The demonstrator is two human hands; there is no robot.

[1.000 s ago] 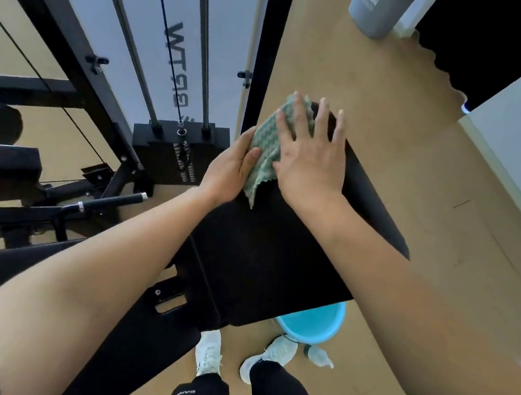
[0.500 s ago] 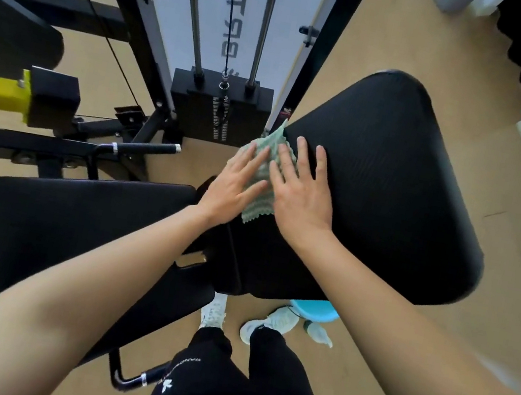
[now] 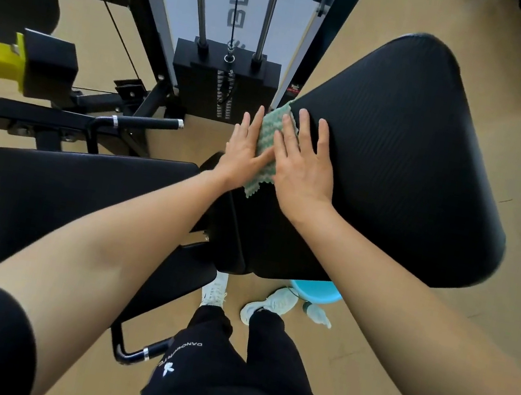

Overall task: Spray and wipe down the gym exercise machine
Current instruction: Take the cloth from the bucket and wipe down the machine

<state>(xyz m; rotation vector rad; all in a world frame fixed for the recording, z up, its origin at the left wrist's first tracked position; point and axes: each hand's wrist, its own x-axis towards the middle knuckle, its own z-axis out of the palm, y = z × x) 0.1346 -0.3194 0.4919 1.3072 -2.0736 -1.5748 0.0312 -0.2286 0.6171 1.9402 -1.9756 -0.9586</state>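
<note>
Since a second ago I have slid the cloth from the top end of the back pad down to its left edge, beside the weight stack. My left hand and right hand lie flat, fingers straight, pressing the green cloth against the pad.
</note>
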